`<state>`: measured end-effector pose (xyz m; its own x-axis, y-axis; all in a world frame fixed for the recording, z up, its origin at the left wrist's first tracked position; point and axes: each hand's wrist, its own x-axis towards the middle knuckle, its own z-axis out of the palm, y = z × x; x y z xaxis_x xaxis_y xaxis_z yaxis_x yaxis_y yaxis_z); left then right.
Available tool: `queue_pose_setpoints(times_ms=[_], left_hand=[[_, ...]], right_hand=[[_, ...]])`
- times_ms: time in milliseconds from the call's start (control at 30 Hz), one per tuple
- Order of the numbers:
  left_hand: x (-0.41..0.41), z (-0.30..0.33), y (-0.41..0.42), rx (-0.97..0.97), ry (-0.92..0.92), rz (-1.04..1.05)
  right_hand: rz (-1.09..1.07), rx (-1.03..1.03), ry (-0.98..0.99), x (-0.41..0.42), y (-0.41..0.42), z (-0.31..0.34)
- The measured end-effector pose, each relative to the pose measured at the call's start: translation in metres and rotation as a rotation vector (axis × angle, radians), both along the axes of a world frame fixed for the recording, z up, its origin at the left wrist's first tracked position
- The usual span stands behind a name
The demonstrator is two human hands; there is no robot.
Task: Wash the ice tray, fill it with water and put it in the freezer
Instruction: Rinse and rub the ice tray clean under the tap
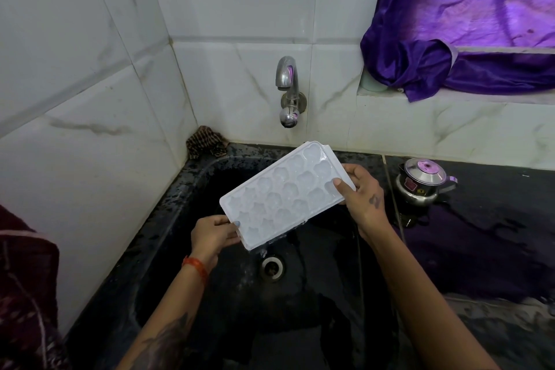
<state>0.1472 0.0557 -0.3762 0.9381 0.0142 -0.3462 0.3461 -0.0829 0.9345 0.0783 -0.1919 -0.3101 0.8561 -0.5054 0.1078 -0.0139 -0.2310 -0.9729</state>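
A white plastic ice tray (282, 194) with several rounded cavities is held tilted over the black sink (186, 198), its cavities facing me. My left hand (211, 237) grips its near lower-left corner. My right hand (362, 192) grips its far right end, thumb on top. Water drips from the tray's lower edge toward the metal drain (271, 268). The chrome tap (287, 87) on the tiled wall above shows no running water.
A small steel kettle (420, 183) stands on the wet black counter right of the sink. A brown checked cloth (204, 141) sits in the back left corner. A purple curtain (456, 39) hangs over the window ledge at upper right.
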Motion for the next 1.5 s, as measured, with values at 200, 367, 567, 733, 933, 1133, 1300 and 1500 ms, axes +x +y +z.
queue_pose_setpoints(times_ms=[200,367,567,733,933,1133,1300,1500], left_hand=[[0.000,-0.008,0.000,-0.011,-0.011,0.018],[0.000,-0.012,-0.002,-0.001,-0.017,0.044],[-0.003,-0.011,-0.002,-0.030,-0.026,0.073],[-0.006,-0.005,-0.004,-0.050,-0.049,0.107],[-0.008,-0.001,-0.004,-0.040,-0.095,0.149],[-0.009,-0.002,-0.002,-0.061,-0.128,0.172],[-0.009,-0.003,0.000,-0.047,-0.168,0.198],[-0.010,-0.003,0.001,-0.065,-0.188,0.239]], right_hand=[[0.032,-0.023,-0.046,-0.001,0.002,0.001],[0.043,-0.028,-0.073,-0.002,0.004,0.002],[0.053,-0.036,-0.092,-0.004,0.004,0.004],[0.066,-0.051,-0.110,-0.005,0.002,0.001],[0.081,-0.067,-0.137,-0.005,0.000,0.000],[0.080,-0.087,-0.142,-0.007,0.001,-0.002],[0.083,-0.104,-0.155,-0.008,0.001,0.000],[0.110,-0.115,-0.177,-0.009,0.000,-0.001]])
